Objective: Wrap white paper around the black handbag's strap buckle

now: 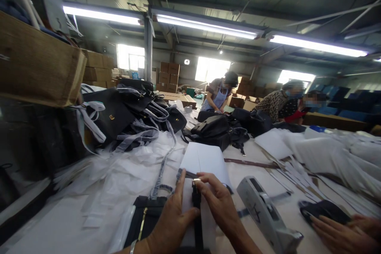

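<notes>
A black strap (197, 222) with a gold buckle (196, 181) runs upright in front of me, over a white sheet. My right hand (222, 204) pinches the strap at the buckle between thumb and fingers. On the other side is my left hand (171, 220), index finger stretched up beside a dark wrapped band (187, 174) and thumb against the strap; its other fingers are hidden. Under and left of that hand lies a black bag (137, 212) with a gold zip and a plastic-wrapped handle (162, 170).
A grey tape dispenser (268, 214) stands to the right. Beyond it, another person's hands (342, 230) touch a black item (324, 211). Black bags (110, 111) and wrapping sheets (119, 174) pile up left; white foam sheets (333, 154) lie right. People work across the table.
</notes>
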The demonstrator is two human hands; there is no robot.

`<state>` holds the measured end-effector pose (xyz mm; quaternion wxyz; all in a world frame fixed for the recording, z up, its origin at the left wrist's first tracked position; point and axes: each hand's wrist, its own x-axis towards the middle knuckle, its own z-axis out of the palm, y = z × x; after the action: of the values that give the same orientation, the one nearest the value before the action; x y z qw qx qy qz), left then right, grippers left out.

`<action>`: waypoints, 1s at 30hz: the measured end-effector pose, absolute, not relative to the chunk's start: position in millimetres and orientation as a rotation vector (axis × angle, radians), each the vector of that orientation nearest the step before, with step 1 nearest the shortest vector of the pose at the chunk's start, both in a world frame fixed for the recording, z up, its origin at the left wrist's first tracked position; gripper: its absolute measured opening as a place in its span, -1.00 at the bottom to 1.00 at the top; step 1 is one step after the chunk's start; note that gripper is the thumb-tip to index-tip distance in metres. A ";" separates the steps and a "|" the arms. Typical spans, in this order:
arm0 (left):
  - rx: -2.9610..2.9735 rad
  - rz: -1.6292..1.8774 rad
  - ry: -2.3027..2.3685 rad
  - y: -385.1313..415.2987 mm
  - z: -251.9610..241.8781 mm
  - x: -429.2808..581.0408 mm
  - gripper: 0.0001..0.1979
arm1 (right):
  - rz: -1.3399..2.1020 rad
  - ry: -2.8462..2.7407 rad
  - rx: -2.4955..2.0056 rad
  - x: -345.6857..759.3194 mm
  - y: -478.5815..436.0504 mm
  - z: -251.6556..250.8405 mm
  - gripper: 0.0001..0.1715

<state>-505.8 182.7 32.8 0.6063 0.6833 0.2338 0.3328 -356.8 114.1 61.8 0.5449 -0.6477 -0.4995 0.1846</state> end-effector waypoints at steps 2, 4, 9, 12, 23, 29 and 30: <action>1.340 0.692 0.482 184.5 27.8 -504.4 0.01 | 0.479 -1.088 -1.550 -356.2 120.5 56.6 -0.62; 1.110 0.595 0.414 186.2 19.3 -501.5 -0.03 | 0.524 -1.001 -1.551 -355.5 123.7 48.2 -0.59; 0.759 0.516 0.433 180.8 9.2 -493.7 -0.22 | 0.482 -0.854 -1.561 -356.5 126.5 26.5 -0.62; 0.629 0.491 0.413 172.5 17.9 -493.4 -0.14 | 0.468 -0.780 -1.560 -359.2 127.0 21.5 -0.62; 0.649 0.621 0.436 158.7 37.2 -501.3 -0.60 | 0.644 -0.756 -1.437 -357.1 133.6 22.8 -0.54; 0.733 0.624 0.465 160.8 37.3 -498.5 -0.60 | 0.638 -0.739 -1.440 -357.6 136.4 24.4 -0.56; 0.751 0.622 0.473 161.1 35.8 -498.1 -0.59 | 0.641 -0.741 -1.444 -358.1 136.1 25.1 -0.56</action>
<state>-498.1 161.1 35.8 0.8567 0.3575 0.2252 0.2958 -358.1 136.1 25.1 0.6430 -0.6337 -0.3252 0.2815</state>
